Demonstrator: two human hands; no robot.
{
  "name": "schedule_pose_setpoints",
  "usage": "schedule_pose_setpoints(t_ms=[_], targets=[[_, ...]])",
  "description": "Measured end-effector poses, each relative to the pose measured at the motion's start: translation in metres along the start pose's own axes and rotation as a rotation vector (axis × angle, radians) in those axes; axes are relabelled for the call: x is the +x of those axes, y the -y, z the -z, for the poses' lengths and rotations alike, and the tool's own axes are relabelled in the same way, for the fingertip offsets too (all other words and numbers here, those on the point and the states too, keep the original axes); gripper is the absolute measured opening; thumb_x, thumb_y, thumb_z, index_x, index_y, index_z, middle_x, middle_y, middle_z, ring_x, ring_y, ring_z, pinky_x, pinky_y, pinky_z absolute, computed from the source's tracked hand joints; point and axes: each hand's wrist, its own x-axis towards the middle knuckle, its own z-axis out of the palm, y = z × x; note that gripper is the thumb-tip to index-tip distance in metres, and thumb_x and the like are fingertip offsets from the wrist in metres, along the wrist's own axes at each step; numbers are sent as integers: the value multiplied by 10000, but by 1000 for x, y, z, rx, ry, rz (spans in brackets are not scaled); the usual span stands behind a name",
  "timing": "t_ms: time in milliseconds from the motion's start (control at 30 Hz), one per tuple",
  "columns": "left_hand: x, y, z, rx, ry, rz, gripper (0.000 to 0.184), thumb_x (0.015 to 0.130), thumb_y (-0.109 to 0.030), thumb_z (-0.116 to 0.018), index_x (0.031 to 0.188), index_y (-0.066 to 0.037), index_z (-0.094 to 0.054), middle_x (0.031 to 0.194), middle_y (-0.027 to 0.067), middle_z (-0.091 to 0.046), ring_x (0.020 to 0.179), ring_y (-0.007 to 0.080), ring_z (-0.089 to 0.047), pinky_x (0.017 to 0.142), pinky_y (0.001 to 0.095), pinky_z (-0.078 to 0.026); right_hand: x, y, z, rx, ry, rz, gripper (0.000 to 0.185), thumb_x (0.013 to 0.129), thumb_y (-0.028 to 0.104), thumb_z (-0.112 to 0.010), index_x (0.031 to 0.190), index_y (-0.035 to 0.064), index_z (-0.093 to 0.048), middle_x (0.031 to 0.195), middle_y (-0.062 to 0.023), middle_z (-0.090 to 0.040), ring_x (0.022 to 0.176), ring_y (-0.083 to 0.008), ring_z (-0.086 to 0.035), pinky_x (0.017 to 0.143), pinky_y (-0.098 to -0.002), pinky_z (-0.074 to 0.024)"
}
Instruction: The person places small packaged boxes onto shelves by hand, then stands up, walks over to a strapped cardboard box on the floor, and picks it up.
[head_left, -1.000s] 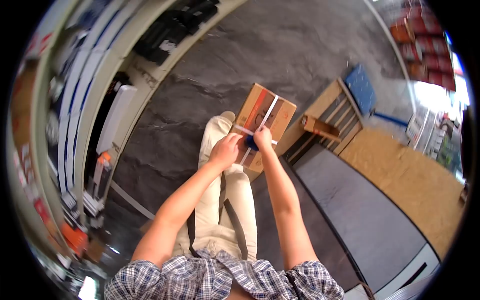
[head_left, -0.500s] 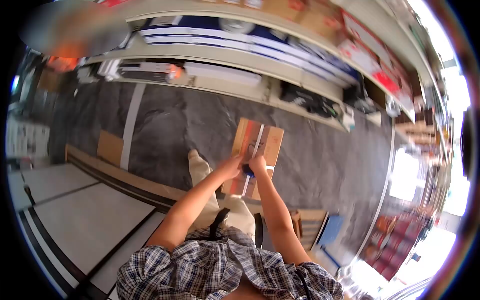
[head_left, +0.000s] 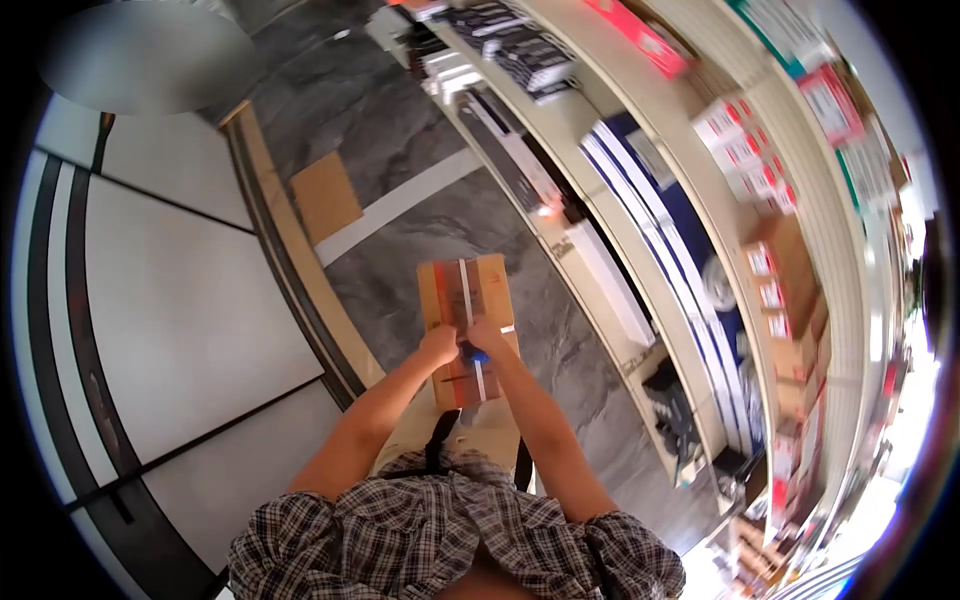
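Observation:
A brown cardboard box [head_left: 495,275] bound with pale straps hangs in front of my legs. Reddish-brown tape runs along its top, with dark marks on it. My left hand [head_left: 440,345] is closed at the middle of the box top, left of the lengthwise strap [head_left: 465,285]. Close beside it, my right hand [head_left: 487,335] is closed just right of that strap. Both hands hold the box by its top, where a cross strap passes; the fingertips are hidden. A small blue and dark thing [head_left: 478,355] shows under my right hand, too blurred to name.
Long shelves [head_left: 690,190] with boxes and flat packs run along the right. White panels [head_left: 200,290] with dark frames stand on the left. A flat cardboard piece [head_left: 326,197] lies on the grey marbled floor [head_left: 400,240], near a pale floor stripe [head_left: 400,205].
My view has turned to the left, so the shelves now stand at the right instead of ahead. The box has stayed in both hands and turned along with me.

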Motion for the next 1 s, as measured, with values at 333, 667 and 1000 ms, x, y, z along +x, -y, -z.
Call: schedule_pose_setpoints(t_ms=[333,667,1000], targets=[[50,63,172,-301,-568,172,165,721,-88,-595,839,27,-601,894,220,-588,882,375,-568,753,437,-468,158,211,58,-186,194,311,202,696,99,-512,797,-20,-642,829,-250,-616,827,-403,-599,727,-447,-470],[180,97,330,-412,-748,188,105,755,-72,-553,819,4,-587,893,202,-561,865,380,-550,744,443,-456,354,333,108,-218,317,307,223,677,87,-519,785,-75,-628,829,-305,-598,837,-434,-589,753,-459,-468],[318,189,454,-477,-713,64,83,737,-58,-553,765,18,-571,833,224,-544,812,398,-525,719,462,-429,521,424,111,-302,278,279,205,688,98,-546,791,-52,-641,828,-279,-611,827,-417,-600,736,-459,-474]])
